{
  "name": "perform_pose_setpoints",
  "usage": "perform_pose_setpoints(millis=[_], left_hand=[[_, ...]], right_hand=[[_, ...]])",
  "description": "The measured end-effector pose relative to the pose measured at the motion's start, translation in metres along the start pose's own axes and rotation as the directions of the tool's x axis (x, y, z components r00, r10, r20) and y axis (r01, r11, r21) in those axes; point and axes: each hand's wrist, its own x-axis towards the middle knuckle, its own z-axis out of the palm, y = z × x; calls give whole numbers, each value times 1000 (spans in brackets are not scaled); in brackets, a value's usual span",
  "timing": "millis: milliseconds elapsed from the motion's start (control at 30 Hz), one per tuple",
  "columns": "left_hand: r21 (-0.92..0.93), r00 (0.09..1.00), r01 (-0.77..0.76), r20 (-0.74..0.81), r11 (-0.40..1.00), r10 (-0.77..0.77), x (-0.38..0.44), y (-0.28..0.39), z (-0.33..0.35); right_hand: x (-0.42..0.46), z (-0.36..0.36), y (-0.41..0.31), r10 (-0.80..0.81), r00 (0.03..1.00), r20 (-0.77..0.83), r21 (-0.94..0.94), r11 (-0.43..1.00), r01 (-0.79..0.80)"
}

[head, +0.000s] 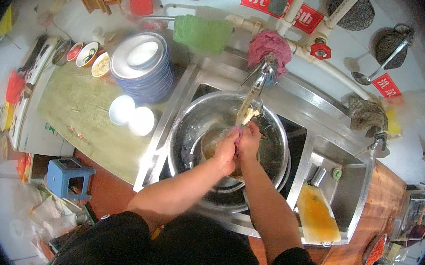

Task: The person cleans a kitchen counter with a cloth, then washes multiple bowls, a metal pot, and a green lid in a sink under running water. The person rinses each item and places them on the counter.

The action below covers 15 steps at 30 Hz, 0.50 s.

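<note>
My left hand (226,151) and my right hand (249,144) are pressed together, squeezing a small pink-purple cloth (240,132) between them. Most of the cloth is hidden by the fingers. Both hands hang over a large stainless steel basin (282,140), just below the faucet (260,79) and its long spout. Inside the basin, behind my hands, is a round vessel (211,140), partly covered by my wrists. A pale yellowish piece (251,115) shows beside the spout; its kind is unclear.
Left of the sink stand a tall stack of blue-rimmed plates (142,80) and two white bowls (141,121). A green towel (202,34) hangs behind. On the right, a yellow-stained cutting board (318,215) leans in a second sink compartment (347,201). A blue stool (69,177) is at lower left.
</note>
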Motion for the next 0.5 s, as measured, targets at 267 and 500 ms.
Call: perform_pose_setpoints(millis=[267,500], left_hand=[[240,981,-188,90,952,171,-6,0,0],[353,794,-546,-72,759,604,48,2,-37]], right_hand=[[-5,2,0,157,984,82,355,918,-176],[-22,-2,-25,84,931,355,477,841,-257]])
